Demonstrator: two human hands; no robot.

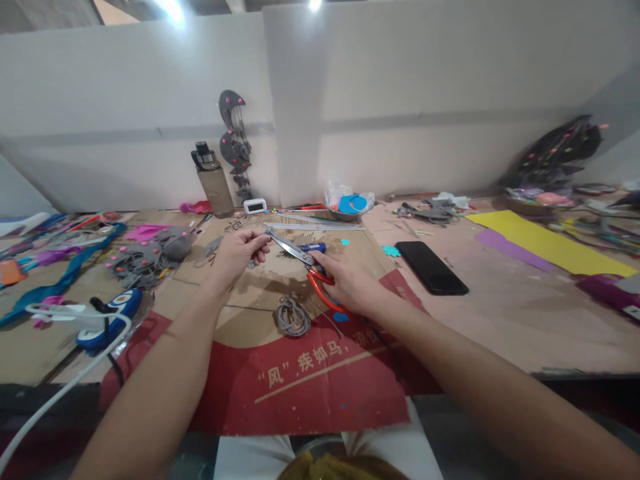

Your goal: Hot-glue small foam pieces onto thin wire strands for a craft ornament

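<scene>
My right hand [350,283] is closed round the red-handled scissors [293,248], whose metal blades point up and left. At the blade tips, the fingers of my left hand [243,252] are pinched together; whatever they hold is too small to make out. Below the scissors a coil of grey cord [293,316] lies on the red and brown cardboard [320,387]. Partly behind the scissors lies a dark blue cylinder [315,247]. A light blue cut-out [391,251] rests to the right of my right hand.
A black phone [432,268] lies at right, near yellow sheet material [550,241]. Grey felt pieces with pink dots [150,257] and a blue power strip [110,320] with a white cable are at left. A bottle [215,183] stands by the wall, near a metal ruler [315,227].
</scene>
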